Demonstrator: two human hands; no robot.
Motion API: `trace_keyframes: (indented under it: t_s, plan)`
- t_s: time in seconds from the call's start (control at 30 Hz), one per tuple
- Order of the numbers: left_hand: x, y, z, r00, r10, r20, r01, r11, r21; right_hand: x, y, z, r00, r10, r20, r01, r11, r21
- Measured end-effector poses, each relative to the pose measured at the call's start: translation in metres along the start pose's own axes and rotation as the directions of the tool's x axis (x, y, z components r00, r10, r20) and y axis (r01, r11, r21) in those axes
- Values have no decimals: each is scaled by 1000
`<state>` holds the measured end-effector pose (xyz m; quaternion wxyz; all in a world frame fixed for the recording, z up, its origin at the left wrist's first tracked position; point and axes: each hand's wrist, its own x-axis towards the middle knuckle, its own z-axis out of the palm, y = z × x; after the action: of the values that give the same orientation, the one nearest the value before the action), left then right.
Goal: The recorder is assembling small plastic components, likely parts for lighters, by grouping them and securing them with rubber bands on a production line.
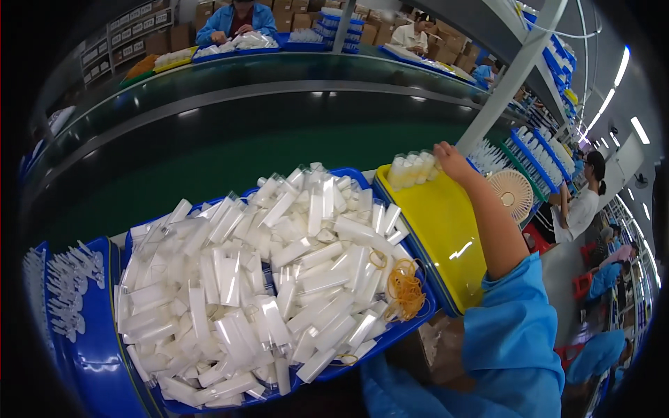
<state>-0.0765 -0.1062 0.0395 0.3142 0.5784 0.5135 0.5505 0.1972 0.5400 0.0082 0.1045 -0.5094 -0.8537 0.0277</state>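
My right hand (453,164) reaches to the far right corner of a yellow tray (449,237). Its fingers are bent against the right end of a row of white cylindrical pieces (412,169) in clear film, and seem to grip the end piece. The thumb is partly hidden. To the left, a blue tray (428,310) holds a heap of white pieces in clear sleeves (237,279). A tangle of yellow rubber bands (405,289) lies at this heap's right side. My left hand is out of the picture.
A green conveyor belt (279,139) runs beyond the trays. Another blue tray (90,362) with clear plastic parts (70,292) stands at the left. A small fan (512,195) and a metal post (512,83) are beside my right arm. Co-workers sit across the belt and at right.
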Motion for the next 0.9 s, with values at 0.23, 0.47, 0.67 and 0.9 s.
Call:
trace_keyframes:
  t_s: [0.23,0.47,0.67,0.9]
  plan:
    - [3,5,-31,996,-14,-91,28,987,157,-9,-33,-11,977,-29,210,60,988,-143]
    - [1,-3,-71,977,69,-200,126,570,812,34,50,12,974,-132,183,97,977,188]
    - [-5,-7,-101,960,7,-281,268,283,921,-16,-74,-26,924,-37,-380,29,999,-29]
    - [2,-72,-174,883,-56,-466,440,-250,863,-107,-244,-59,626,-742,-238,773,630,69]
